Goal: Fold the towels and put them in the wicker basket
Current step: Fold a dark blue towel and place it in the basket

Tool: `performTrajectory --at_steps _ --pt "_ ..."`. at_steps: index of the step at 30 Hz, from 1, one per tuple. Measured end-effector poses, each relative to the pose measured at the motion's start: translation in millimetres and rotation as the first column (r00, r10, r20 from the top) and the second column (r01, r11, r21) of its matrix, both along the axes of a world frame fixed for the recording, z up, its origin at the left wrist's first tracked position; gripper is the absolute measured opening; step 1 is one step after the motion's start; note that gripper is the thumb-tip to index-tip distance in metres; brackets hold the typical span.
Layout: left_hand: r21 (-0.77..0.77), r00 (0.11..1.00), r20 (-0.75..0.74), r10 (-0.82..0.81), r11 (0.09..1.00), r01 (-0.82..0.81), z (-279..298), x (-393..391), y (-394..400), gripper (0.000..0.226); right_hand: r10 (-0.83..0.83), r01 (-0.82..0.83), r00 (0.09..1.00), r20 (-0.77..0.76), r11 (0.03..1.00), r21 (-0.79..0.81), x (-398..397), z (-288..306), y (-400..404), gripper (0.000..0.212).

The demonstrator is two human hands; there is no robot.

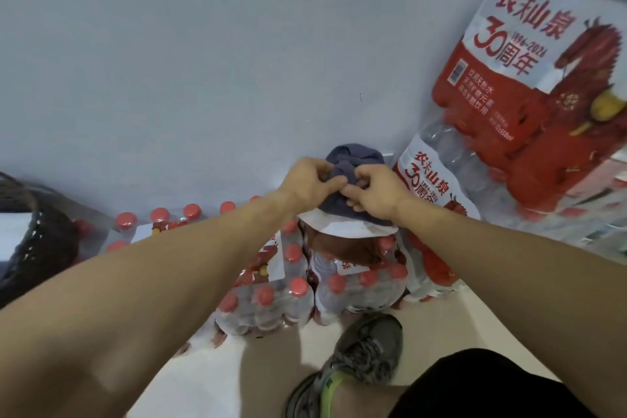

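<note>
Both hands, left hand point(310, 181) and right hand point(371, 193), pinch the bunched blue towel point(353, 159) atop shrink-wrapped water-bottle packs point(342, 268), with the dark wicker basket point(37, 241) well apart at the left.

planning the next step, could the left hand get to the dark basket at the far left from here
Probably yes, but not right now: the left hand grips the blue towel with the right hand. Nothing visibly blocks the way to the basket.
</note>
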State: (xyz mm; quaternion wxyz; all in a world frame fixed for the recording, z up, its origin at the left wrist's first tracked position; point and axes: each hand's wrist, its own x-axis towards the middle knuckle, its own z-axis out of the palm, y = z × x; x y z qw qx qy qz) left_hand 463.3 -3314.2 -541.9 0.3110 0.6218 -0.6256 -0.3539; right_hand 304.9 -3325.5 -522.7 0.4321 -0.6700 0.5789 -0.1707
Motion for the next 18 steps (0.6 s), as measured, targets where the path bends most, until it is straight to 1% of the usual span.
performTrajectory --at_steps 2,4,7,10,12,14,16,18 --pt "-0.084 0.998 -0.064 0.030 0.996 -0.035 20 17 8 0.020 0.023 -0.019 0.993 0.118 0.999 -0.035 9 15 9 0.011" --pt "-0.113 0.984 -0.176 0.040 0.992 -0.060 44 33 20 0.021 0.050 -0.037 0.972 0.231 0.997 -0.061 22 32 16 0.012" --pt "-0.165 0.974 -0.223 0.039 0.983 -0.077 77 62 44 0.022 0.102 -0.071 0.931 0.351 0.993 -0.099 48 61 29 0.024" --pt "-0.194 0.958 -0.263 0.116 0.966 -0.170 101 97 72 0.028 0.197 -0.148 0.884 0.424 0.978 -0.145 77 85 45 0.038" --pt "-0.181 0.943 -0.278 0.186 0.953 -0.241 113 124 92 0.033 0.319 -0.253 0.867 0.384 0.944 -0.212 100 97 56 0.043" --pt "-0.163 0.935 -0.277 0.223 0.948 -0.275 123 152 114 0.040 0.424 -0.350 0.857 0.292 0.896 -0.273 125 102 68 0.046" --pt "-0.155 0.936 -0.257 0.242 0.945 -0.287 129 179 140 0.049 0.480 -0.413 0.854 0.201 0.860 -0.299 150 101 77 0.040" --pt "-0.134 0.949 -0.175 0.261 0.949 -0.286 129 203 165 0.051 0.537 -0.482 0.834 0.126 0.821 -0.306 174 95 86 0.028"
